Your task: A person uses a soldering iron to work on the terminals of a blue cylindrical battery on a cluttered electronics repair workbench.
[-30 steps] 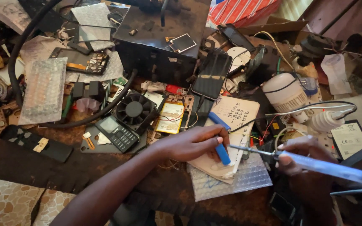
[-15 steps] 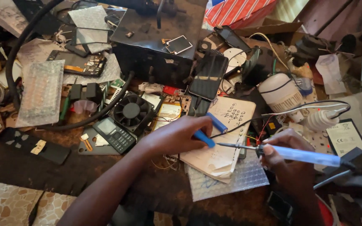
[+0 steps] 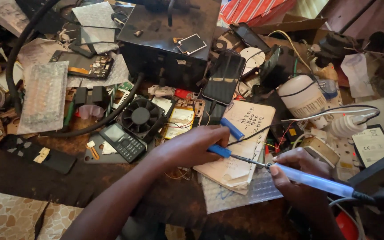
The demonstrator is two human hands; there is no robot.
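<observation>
Pinching blue-handled tweezers (image 3: 226, 140) in a closed left hand (image 3: 192, 146), the right hand (image 3: 296, 178) clamps a translucent blue soldering iron (image 3: 310, 179), tip meeting tweezers — steady contact needed next.

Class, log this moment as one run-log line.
left hand: holds blue-handled tool | right hand: holds soldering iron, tip near the tool | under them: notepad on bubble wrap

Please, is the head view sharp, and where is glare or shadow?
Head view: mostly sharp; the left hand and soldering iron in the right hand are clear; mild glare on the dark phone screen; edges bend slightly; upper corners lie in shadow.
</observation>
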